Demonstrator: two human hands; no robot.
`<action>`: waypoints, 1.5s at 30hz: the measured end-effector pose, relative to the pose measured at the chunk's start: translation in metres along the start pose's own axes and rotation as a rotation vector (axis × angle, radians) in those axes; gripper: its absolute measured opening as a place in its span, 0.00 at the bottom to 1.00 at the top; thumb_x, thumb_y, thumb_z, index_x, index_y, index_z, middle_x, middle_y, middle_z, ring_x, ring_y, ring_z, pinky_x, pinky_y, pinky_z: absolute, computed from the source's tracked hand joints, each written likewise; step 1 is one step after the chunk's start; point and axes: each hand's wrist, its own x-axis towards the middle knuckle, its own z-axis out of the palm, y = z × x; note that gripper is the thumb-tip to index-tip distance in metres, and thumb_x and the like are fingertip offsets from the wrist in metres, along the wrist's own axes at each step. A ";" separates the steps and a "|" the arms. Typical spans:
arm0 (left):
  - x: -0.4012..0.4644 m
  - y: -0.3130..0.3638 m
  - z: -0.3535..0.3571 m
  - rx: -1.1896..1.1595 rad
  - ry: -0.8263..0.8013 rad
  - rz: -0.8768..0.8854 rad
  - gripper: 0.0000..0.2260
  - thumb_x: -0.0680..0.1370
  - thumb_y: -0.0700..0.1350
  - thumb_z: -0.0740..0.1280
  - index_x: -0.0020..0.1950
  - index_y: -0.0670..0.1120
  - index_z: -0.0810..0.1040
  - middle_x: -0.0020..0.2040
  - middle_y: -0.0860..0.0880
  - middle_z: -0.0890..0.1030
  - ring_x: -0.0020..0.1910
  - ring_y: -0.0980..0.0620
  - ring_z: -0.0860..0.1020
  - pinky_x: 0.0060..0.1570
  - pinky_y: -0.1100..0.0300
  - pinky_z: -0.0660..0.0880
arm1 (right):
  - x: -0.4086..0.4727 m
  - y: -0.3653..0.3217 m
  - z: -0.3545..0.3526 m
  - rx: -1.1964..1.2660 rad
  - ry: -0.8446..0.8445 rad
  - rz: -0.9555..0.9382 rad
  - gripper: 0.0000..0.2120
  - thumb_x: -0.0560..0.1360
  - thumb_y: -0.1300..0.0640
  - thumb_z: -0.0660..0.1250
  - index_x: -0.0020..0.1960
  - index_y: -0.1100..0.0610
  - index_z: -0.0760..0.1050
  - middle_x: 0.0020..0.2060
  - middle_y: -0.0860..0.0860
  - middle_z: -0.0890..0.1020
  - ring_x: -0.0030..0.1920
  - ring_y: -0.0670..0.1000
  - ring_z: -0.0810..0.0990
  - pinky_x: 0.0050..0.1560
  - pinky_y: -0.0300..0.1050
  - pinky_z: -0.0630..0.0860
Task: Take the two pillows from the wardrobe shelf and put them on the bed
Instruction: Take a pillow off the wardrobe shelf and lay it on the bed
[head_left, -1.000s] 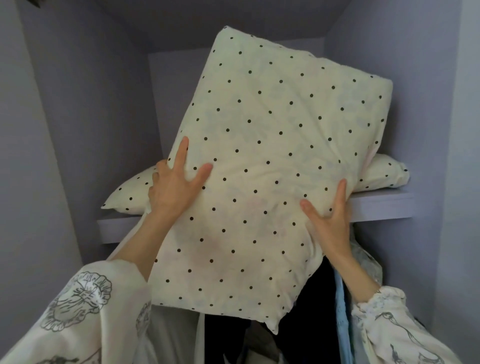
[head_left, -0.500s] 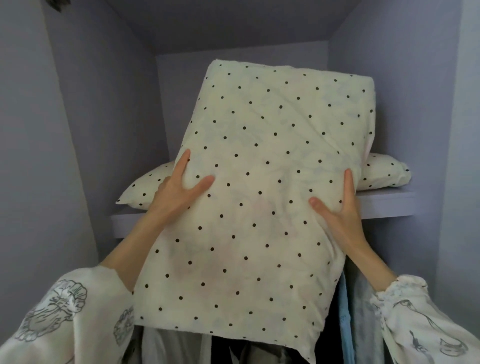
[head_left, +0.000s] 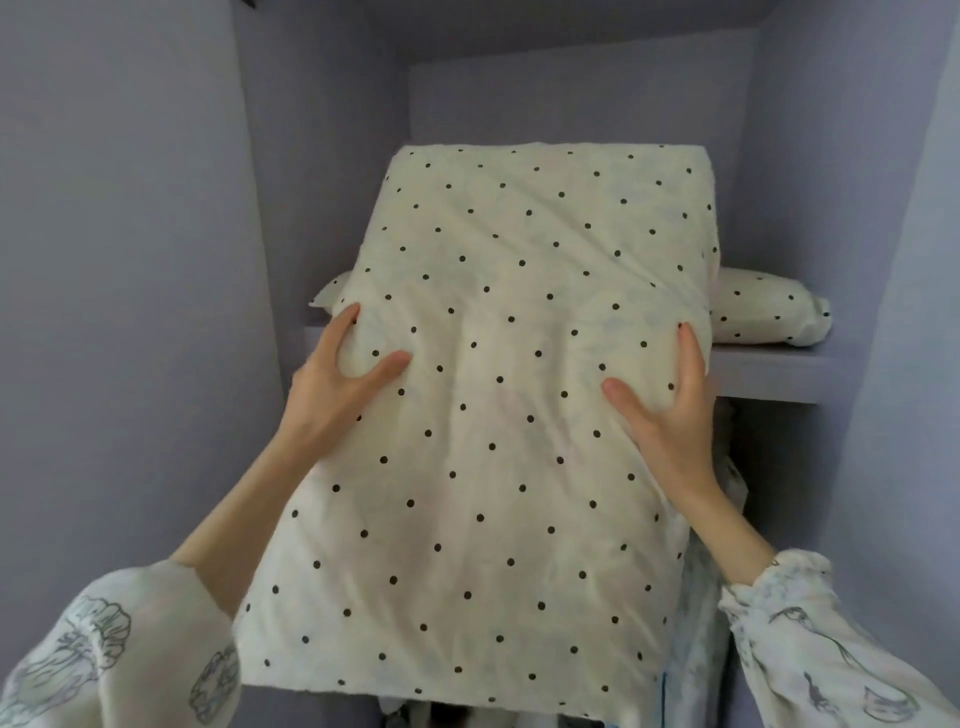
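A cream pillow with black dots (head_left: 498, 415) fills the middle of the view, tilted toward me in front of the wardrobe shelf (head_left: 763, 374). My left hand (head_left: 337, 384) grips its left edge, thumb on the front and fingers curled behind. My right hand (head_left: 665, 410) grips the right edge the same way. A second dotted pillow (head_left: 769, 312) lies flat on the shelf behind it, mostly hidden, with its ends showing on both sides.
Lilac wardrobe walls close in on the left (head_left: 130, 312) and right (head_left: 893, 312). Hanging clothes (head_left: 727, 493) show under the shelf at the right and below the held pillow.
The held pillow has come down and toward me, turning from a slant to nearly straight. Both hands moved lower with it. The view has shifted left.
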 end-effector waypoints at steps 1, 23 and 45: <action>-0.016 0.003 -0.003 -0.007 0.029 -0.007 0.35 0.63 0.68 0.69 0.68 0.68 0.60 0.61 0.63 0.70 0.64 0.53 0.71 0.62 0.54 0.69 | -0.006 -0.004 -0.005 0.009 -0.018 -0.003 0.46 0.60 0.35 0.72 0.72 0.38 0.53 0.62 0.35 0.60 0.58 0.21 0.57 0.56 0.24 0.58; -0.275 0.036 -0.258 0.395 0.697 0.001 0.32 0.67 0.57 0.74 0.67 0.63 0.64 0.59 0.66 0.69 0.55 0.78 0.65 0.53 0.74 0.63 | -0.188 -0.152 0.136 0.459 -0.420 -0.055 0.44 0.62 0.35 0.72 0.70 0.33 0.49 0.59 0.26 0.58 0.64 0.30 0.61 0.61 0.29 0.64; -0.456 -0.022 -0.554 0.850 1.217 -0.339 0.34 0.67 0.62 0.71 0.70 0.59 0.63 0.67 0.56 0.71 0.65 0.55 0.70 0.65 0.49 0.68 | -0.443 -0.332 0.450 0.798 -0.939 -0.038 0.43 0.59 0.34 0.71 0.68 0.31 0.53 0.54 0.39 0.63 0.53 0.25 0.62 0.55 0.33 0.62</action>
